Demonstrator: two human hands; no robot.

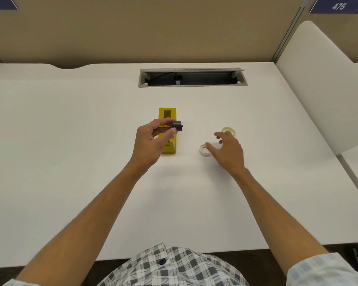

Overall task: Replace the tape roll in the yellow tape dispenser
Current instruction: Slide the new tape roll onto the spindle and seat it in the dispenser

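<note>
Tape dispenser (pixel 167 131), yellow, stands on the white desk (pixel 70 141) near its middle, with its roll bay showing no roll.

Head view: your left hand (pixel 151 141) hovers over the dispenser and pinches the dark hub (pixel 177 126) between thumb and fingertips, axle pin pointing right. Your right hand (pixel 225 149) is spread and relaxed, holding nothing, and reaches down between two tape rolls. The near roll (pixel 204 150) lies flat just beside your thumb; the far roll (pixel 228 131) lies flat beyond your fingers, partly hidden by them. You cannot tell from this view which roll is the new one.

Hazards from here:
- Picking the spent roll, because the two look alike.
- Dropping the hub, because only a fingertip pinch secures it; it would likely roll across the desk.
- Seating the roll reversed on the hub, which would feed the tape sticky side the wrong way.

Legible writing: a blue sign (pixel 337 6) on the partition at upper right reads "475". Print on the dispenser base is too small to read.
</note>
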